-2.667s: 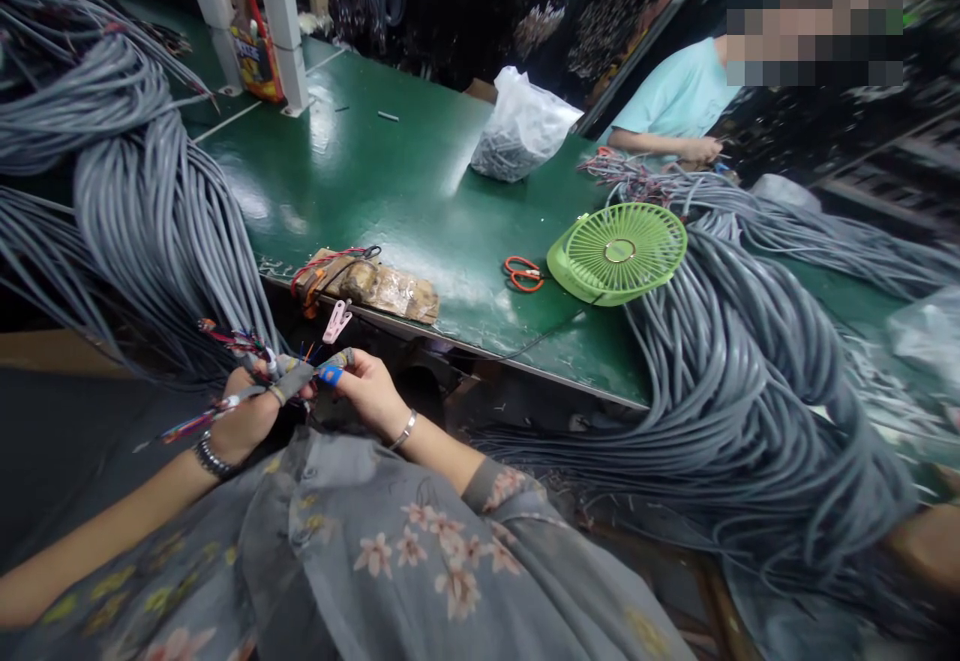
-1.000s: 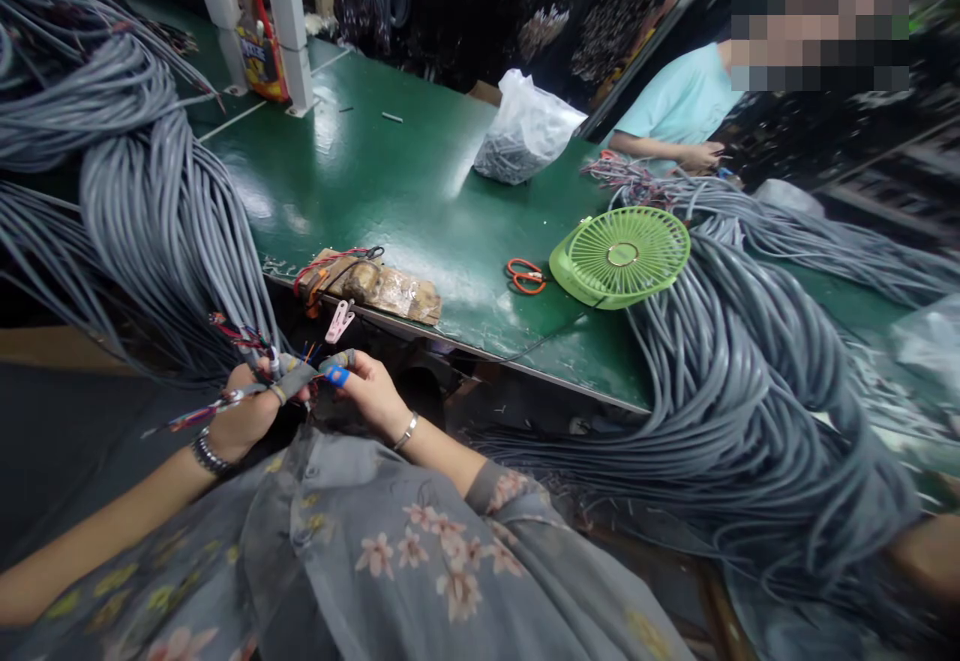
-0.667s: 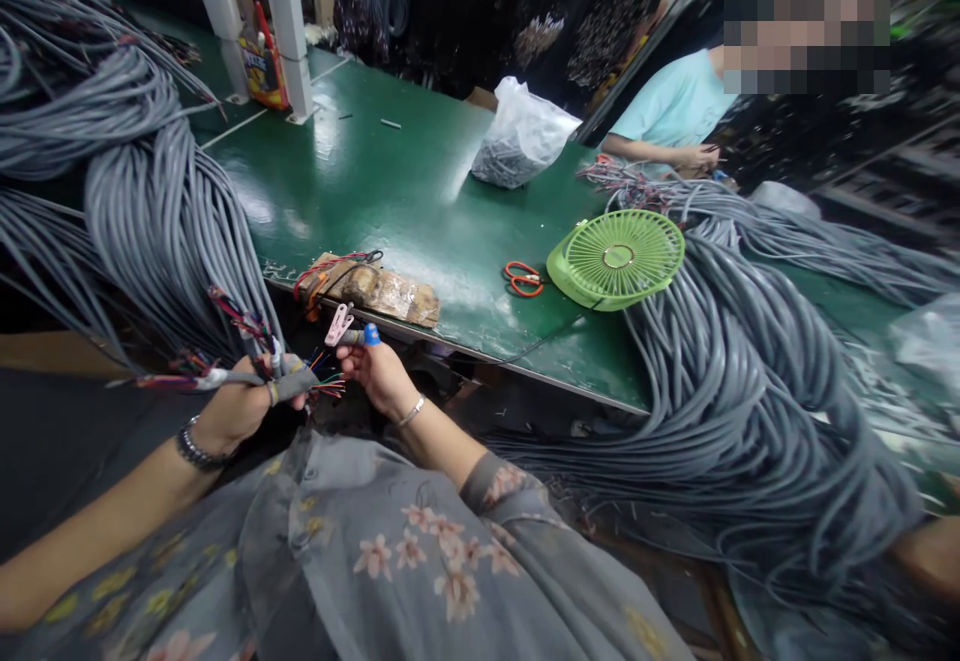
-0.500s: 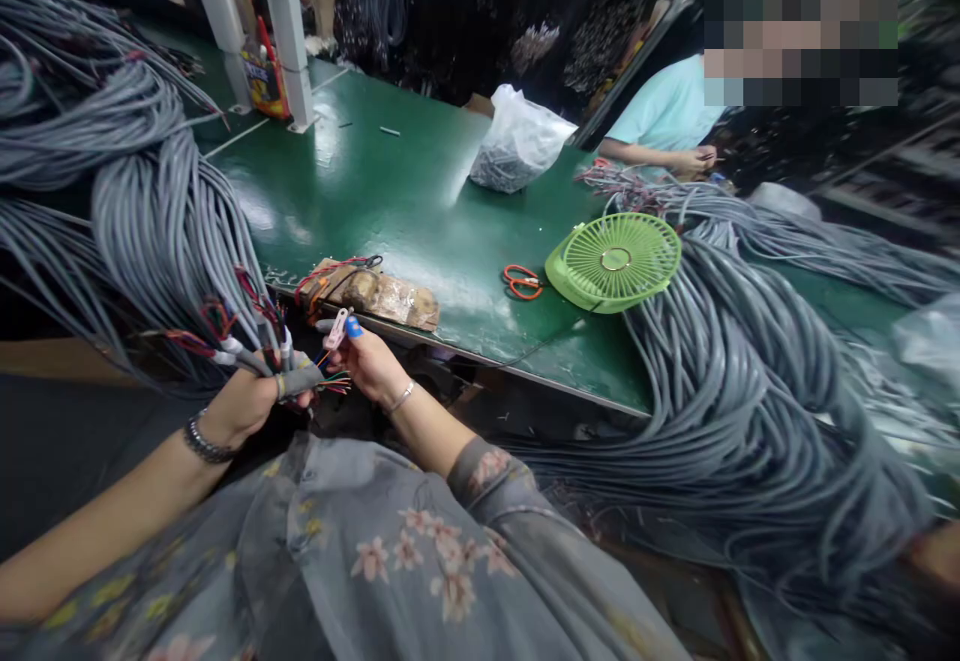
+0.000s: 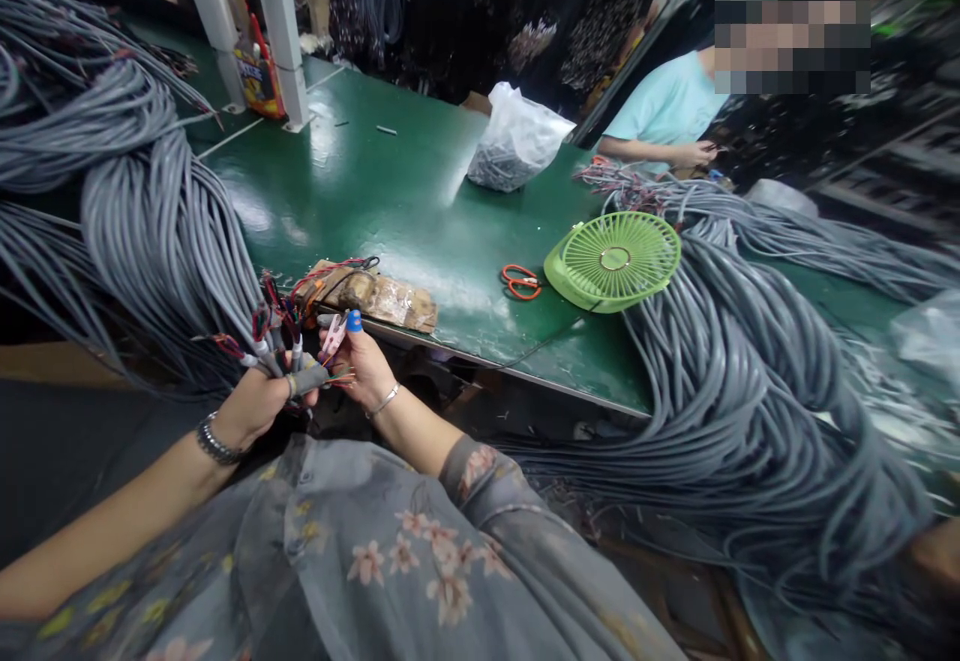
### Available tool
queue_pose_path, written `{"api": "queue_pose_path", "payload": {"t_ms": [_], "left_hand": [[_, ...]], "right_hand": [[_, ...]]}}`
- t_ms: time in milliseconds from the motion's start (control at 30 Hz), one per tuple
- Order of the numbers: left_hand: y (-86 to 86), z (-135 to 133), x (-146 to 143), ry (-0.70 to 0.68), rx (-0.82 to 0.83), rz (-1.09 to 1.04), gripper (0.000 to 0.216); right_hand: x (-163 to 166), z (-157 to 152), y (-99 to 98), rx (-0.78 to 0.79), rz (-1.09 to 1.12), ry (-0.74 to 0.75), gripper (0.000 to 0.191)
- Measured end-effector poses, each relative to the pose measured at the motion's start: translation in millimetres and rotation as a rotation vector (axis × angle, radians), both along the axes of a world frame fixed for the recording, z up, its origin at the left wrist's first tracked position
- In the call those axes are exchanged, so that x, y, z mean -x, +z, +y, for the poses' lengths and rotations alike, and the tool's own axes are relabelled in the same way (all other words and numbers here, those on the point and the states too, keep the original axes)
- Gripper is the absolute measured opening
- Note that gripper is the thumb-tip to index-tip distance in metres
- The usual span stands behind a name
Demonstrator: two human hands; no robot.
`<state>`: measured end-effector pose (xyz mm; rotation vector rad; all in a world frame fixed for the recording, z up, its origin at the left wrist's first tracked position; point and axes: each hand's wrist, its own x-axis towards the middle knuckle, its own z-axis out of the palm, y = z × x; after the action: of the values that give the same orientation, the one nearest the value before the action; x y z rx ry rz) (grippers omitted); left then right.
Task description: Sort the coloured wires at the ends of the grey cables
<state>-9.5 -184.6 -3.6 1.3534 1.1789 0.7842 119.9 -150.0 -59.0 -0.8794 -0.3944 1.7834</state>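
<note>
My left hand (image 5: pixel 255 406) is closed round several grey cable ends (image 5: pixel 271 351) whose thin coloured wires stick out upward. My right hand (image 5: pixel 360 361) is raised just below the table edge, fingers pinched on a few of those coloured wires beside a pink clip (image 5: pixel 334 333); its thumb wears blue tape. The cables run up into a big grey bundle (image 5: pixel 150 221) hanging at my left. Both hands sit over my lap, close together.
A green table (image 5: pixel 390 181) carries a taped wooden block with wires (image 5: pixel 371 291), orange scissors (image 5: pixel 520 281), a green fan (image 5: pixel 615 261) and a plastic bag (image 5: pixel 517 141). Another large grey cable heap (image 5: pixel 750 381) fills the right. A person in a light blue shirt (image 5: pixel 667 106) works at the far side.
Both hands have risen toward the table edge. The left hand turned the cable ends from pointing left to pointing up. The right hand moved up beside the pink clip.
</note>
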Motion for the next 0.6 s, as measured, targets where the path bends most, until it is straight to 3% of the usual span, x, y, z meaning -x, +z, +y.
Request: {"api": "queue_pose_path", "payload": {"t_ms": [333, 600], "left_hand": [[-4.0, -7, 11, -0.037, -0.057, 0.065, 0.031], [-1.2, -11, 10, 0.010, -0.066, 0.046, 0.030]], "right_hand": [[-6, -7, 3.6, 0.012, 0.077, 0.067, 0.059], [-9, -8, 6.7, 0.004, 0.048, 0.071, 0.036]]}}
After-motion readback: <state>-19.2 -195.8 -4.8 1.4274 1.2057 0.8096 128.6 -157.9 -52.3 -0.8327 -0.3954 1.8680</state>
